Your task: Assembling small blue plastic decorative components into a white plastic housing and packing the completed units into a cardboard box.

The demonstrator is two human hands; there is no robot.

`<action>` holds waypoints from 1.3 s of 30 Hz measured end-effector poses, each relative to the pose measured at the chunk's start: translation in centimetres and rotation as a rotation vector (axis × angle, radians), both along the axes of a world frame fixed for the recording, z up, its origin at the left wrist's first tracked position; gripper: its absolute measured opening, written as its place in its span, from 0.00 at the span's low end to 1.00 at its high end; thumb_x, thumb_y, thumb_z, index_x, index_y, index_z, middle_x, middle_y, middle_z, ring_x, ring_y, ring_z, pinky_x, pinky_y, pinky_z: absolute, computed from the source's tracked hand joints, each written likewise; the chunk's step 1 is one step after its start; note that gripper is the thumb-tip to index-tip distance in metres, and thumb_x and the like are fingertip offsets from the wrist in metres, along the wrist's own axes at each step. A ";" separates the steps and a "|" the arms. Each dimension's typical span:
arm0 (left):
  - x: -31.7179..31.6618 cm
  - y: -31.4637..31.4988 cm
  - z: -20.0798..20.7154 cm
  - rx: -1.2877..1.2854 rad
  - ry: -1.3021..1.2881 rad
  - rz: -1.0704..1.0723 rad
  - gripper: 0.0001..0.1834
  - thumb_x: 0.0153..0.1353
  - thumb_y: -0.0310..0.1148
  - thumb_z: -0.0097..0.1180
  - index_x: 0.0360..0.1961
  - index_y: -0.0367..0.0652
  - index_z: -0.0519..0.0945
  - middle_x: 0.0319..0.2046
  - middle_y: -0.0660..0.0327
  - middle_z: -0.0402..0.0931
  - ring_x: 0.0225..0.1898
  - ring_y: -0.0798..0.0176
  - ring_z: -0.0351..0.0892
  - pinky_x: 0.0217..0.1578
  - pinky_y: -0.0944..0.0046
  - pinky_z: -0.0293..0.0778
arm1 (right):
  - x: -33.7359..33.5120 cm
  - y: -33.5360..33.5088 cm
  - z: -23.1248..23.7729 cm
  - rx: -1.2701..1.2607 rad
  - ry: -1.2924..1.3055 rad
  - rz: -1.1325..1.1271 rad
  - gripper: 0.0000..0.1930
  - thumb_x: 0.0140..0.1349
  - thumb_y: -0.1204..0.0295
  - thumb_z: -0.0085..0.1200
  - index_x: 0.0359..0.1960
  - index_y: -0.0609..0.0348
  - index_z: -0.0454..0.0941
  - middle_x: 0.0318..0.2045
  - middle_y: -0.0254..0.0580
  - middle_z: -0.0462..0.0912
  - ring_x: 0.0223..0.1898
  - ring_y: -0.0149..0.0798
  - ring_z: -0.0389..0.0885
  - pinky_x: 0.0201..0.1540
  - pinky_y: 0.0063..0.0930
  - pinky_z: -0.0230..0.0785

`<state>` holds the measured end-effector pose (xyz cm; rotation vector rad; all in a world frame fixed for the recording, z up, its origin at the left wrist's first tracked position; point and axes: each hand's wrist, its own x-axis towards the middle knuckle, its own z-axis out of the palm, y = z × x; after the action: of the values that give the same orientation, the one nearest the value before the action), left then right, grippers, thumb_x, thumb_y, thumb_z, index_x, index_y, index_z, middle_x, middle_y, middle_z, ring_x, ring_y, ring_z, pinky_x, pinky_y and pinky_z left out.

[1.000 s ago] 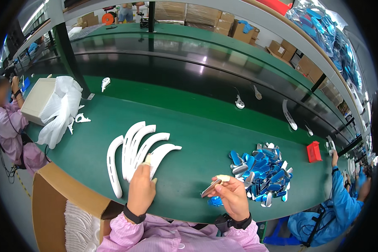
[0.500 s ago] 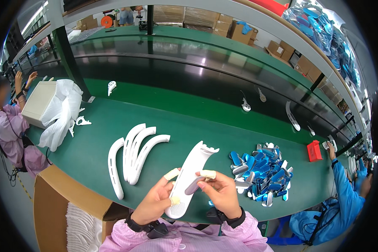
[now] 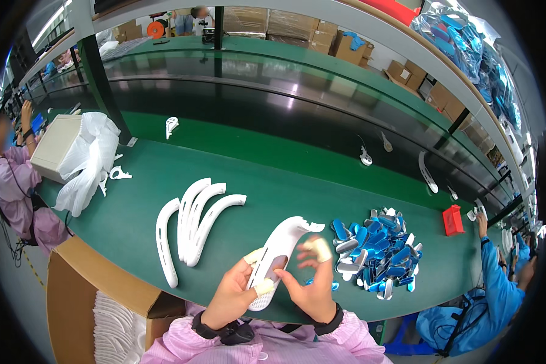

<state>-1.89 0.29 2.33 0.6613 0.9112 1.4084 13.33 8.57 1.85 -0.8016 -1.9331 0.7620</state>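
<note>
My left hand (image 3: 229, 296), with pale finger covers, grips a long curved white plastic shell (image 3: 285, 233) by its perforated lower end, tilted over the table's near edge. A grey oval plate (image 3: 278, 264) lies against the shell's inner face. My right hand (image 3: 315, 294) is beside it, the thumb touching the plate's edge; its other fingers are apart and blurred. To the right spreads a heap of oval plates (image 3: 379, 252), many with blue film. Several similar curved white shells (image 3: 167, 242) lie to the left.
A cardboard box (image 3: 73, 303) holding stacked white parts stands at the lower left. A beige bin (image 3: 57, 145) draped with white bags is at the far left. White parts ride the green conveyor (image 3: 255, 145) beyond the table. Two co-workers sit left and right; a red bin (image 3: 452, 220) stands rightward.
The grey plate has gone from my right fingers' pinch onto the shell, and those fingers have spread away. The shell has shifted slightly right and nearer. Parts on the conveyor have moved right.
</note>
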 end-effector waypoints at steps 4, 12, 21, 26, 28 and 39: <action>0.6 -0.6 -0.8 0.066 0.039 0.016 0.31 0.59 0.17 0.54 0.63 0.34 0.60 0.55 0.58 0.69 0.56 0.68 0.70 0.55 0.67 0.67 | 0.1 0.4 1.0 -0.545 0.383 0.122 0.36 0.49 0.79 0.67 0.60 0.66 0.61 0.50 0.45 0.73 0.47 0.37 0.76 0.49 0.31 0.72; 1.3 -0.7 -0.9 0.066 0.155 0.072 0.29 0.59 0.20 0.56 0.62 0.35 0.63 0.51 0.60 0.72 0.50 0.70 0.71 0.50 0.70 0.68 | 1.0 1.1 0.5 -0.781 0.295 0.296 0.25 0.56 0.82 0.59 0.56 0.71 0.66 0.48 0.49 0.78 0.49 0.38 0.78 0.51 0.28 0.72; 2.6 -0.5 -0.6 0.127 0.702 0.339 0.22 0.57 0.22 0.58 0.54 0.35 0.72 0.43 0.54 0.78 0.38 0.65 0.78 0.37 0.68 0.73 | -0.3 -0.5 0.5 -0.529 0.260 0.242 0.38 0.53 0.85 0.51 0.67 0.66 0.50 0.57 0.57 0.71 0.53 0.43 0.77 0.52 0.31 0.74; 2.8 -0.3 -0.2 0.181 0.848 0.384 0.21 0.56 0.21 0.57 0.53 0.38 0.74 0.39 0.54 0.77 0.33 0.58 0.78 0.33 0.65 0.73 | -0.8 -0.7 0.6 -0.542 0.286 0.254 0.37 0.53 0.86 0.49 0.66 0.66 0.49 0.56 0.57 0.71 0.53 0.46 0.77 0.52 0.34 0.75; 2.7 -0.3 -0.2 0.174 0.841 0.380 0.21 0.56 0.21 0.56 0.53 0.40 0.74 0.37 0.54 0.76 0.31 0.57 0.77 0.31 0.64 0.72 | -0.9 -0.7 0.6 -0.570 0.294 0.254 0.37 0.54 0.86 0.49 0.66 0.66 0.49 0.56 0.58 0.70 0.54 0.46 0.77 0.53 0.34 0.74; 2.7 -0.2 -0.3 0.171 0.851 0.366 0.21 0.55 0.22 0.58 0.52 0.37 0.74 0.39 0.53 0.76 0.36 0.57 0.78 0.36 0.63 0.72 | -0.9 -0.8 0.5 -0.614 0.367 0.279 0.32 0.58 0.83 0.50 0.65 0.65 0.52 0.58 0.53 0.70 0.54 0.43 0.77 0.52 0.32 0.72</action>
<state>0.82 0.06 1.99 1.3251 1.6473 1.5451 12.39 7.80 2.35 -0.6812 -1.4980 1.6013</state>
